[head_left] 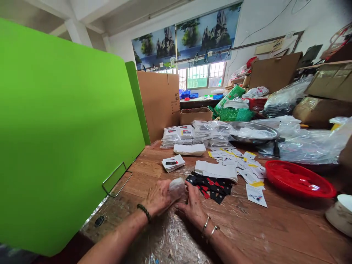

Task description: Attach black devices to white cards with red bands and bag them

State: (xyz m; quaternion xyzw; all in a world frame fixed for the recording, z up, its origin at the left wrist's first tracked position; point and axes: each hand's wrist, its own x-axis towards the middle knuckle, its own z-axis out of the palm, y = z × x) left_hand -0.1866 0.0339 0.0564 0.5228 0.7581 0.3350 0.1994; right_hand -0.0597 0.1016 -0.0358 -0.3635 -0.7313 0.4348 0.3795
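Observation:
Between my hands, over the near part of the table, is a small white packet (176, 189) that looks soft or blurred; its exact kind is unclear. My left hand (159, 196) is closed on its left side. My right hand (192, 201) touches its right edge, thumb and fingers curled around that side. Just beyond my right hand lies a pile of black and red cards (217, 189). A stack of folded white paper (216, 170) rests behind and partly over them. To the left is a small stack of white printed cards (173, 163) with a black piece on top.
Bagged white packs (198, 134) stand in piles at the back. Yellow-and-white leaflets (247, 167) are scattered at right, near a red plastic basin (299, 179) and a metal pan (255, 132). A green panel (68, 128) with a wire bracket (117, 179) borders the left side.

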